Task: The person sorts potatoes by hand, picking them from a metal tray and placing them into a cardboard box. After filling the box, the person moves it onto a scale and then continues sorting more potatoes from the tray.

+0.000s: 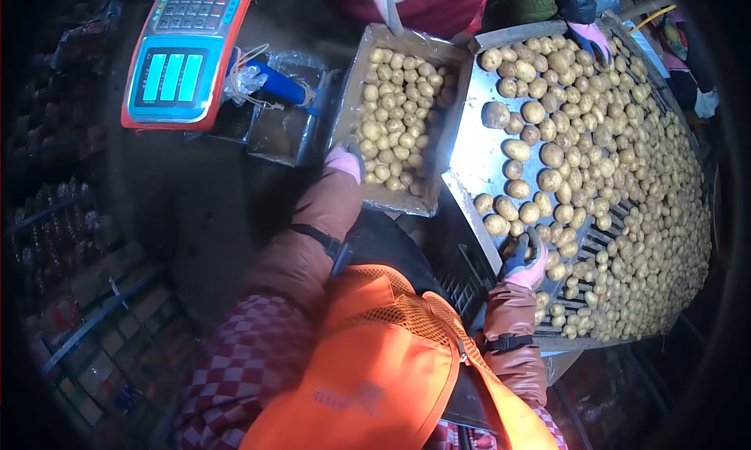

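Observation:
My left hand [345, 161], in a pink and grey glove, is at the left side of a plastic-lined cardboard box [432, 200]; its fingers wrap over the rim and are partly hidden. Small potatoes [395, 109] fill the bottom of this box. At the lower left of the metal sorting table [486, 162], my gloved right hand [526, 261] touches the near edge of the loose potatoes [528, 213]. Its thumb and fingers are apart, and I see no potato held between them.
A lit digital scale [174, 70] stands left of the box on a blue post [280, 84]. Another person's gloved hand [386, 4] is at the box's far rim, and a co-worker's pink glove [592, 41] reaches into the potatoes. Dark slats [598, 239] show through the table.

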Motion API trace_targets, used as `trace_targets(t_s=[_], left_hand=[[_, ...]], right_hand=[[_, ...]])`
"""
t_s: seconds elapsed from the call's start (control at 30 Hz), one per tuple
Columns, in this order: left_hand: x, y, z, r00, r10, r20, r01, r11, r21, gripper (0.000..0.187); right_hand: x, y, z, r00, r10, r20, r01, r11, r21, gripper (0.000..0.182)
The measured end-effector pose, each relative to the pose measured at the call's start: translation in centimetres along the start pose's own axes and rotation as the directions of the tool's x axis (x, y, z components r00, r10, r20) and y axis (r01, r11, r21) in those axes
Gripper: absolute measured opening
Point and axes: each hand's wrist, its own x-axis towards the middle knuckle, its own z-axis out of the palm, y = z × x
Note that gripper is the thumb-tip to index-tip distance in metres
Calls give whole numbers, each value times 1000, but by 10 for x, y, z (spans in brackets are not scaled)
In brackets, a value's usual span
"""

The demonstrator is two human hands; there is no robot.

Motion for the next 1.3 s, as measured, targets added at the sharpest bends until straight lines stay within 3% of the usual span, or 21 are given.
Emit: trace_targets(t_s=[0.13, 0.23, 0.27, 0.4, 0.5, 0.63, 0.67, 0.73, 0.77, 0.8, 0.87, 0.9, 0.93, 0.97, 1.03, 1.07, 1.1, 1.17, 1.2, 1.27, 1.3], left_hand=[[5, 4, 6, 993, -67, 97, 56, 992, 111, 41], [0, 66, -1, 997, -35, 70, 9, 941, 338, 48], [2, 76, 0, 994, 15, 108, -53, 933, 356, 56], [40, 75, 14, 943, -29, 331, -117, 903, 413, 62], [39, 70, 7, 972, -37, 233, -69, 900, 430, 60], [15, 43, -15, 943, -17, 331, 18, 1000, 1, 60], [5, 31, -18, 894, -66, 444, 216, 930, -298, 55], [-14, 12, -30, 761, -69, 646, 576, 530, -622, 47], [-18, -12, -26, 807, 267, 527, 216, 697, -684, 43], [-22, -36, -22, 750, 567, 340, -184, 672, -717, 40], [-33, -40, -33, 653, 666, 361, -263, 646, -716, 40], [-48, -21, -55, 703, 483, 521, 51, 697, -716, 43], [-64, 0, -77, 672, 295, 680, 363, 668, -649, 45], [-79, 17, -92, 702, 269, 659, 392, 626, -674, 46], [-103, 37, -112, 754, 210, 622, 444, 536, -718, 46], [-109, 24, -111, 781, 293, 552, 237, 679, -695, 48], [-113, 22, -116, 771, 242, 590, 341, 625, -702, 48], [-120, 24, -131, 730, 151, 667, 531, 490, -692, 48], [-128, 24, -136, 781, 165, 602, 398, 612, -683, 47], [-132, 13, -133, 841, 279, 465, 110, 752, -650, 49], [-135, 11, -132, 836, 338, 433, 15, 774, -633, 51]], right_hand=[[-1, 4, 0, 999, -42, -15, 41, 998, -49, 31], [-2, -9, 3, 996, 92, -22, -89, 990, 107, 31], [0, -1, 0, 999, -36, -21, 36, 999, -36, 32], [-2, 0, 0, 999, -21, -35, 22, 1000, 12, 31], [-3, 0, 1, 999, 11, -45, -11, 1000, 0, 30], [-10, -5, 0, 985, 136, -109, -81, 911, 403, 34], [-12, -14, 0, 986, 124, -115, -55, 879, 473, 35], [-6, -27, -9, 981, 187, -58, -154, 920, 360, 38], [-2, -27, -11, 993, 121, -13, -111, 945, 309, 39], [1, -27, -13, 998, 54, 32, -60, 963, 261, 40], [4, -83, -7, 873, 251, 418, -481, 586, 652, 42], [10, -107, -3, 749, 234, 620, -662, 294, 689, 43], [19, -98, 11, 667, 201, 718, -730, 373, 573, 38], [27, -89, 25, 569, 185, 801, -773, 452, 444, 32], [17, -142, 35, 536, 96, 838, -799, 377, 468, 31], [9, -156, 47, 552, 9, 834, -790, 327, 519, 32], [5, -157, 62, 564, -68, 823, -784, 269, 560, 34], [10, -131, 95, 362, -388, 848, -913, 35, 406, 48], [15, -136, 106, 251, -575, 779, -964, -74, 257, 53], [14, -166, 104, 291, -475, 831, -950, -43, 308, 65], [9, -194, 92, 445, -165, 880, -876, 125, 467, 72]])
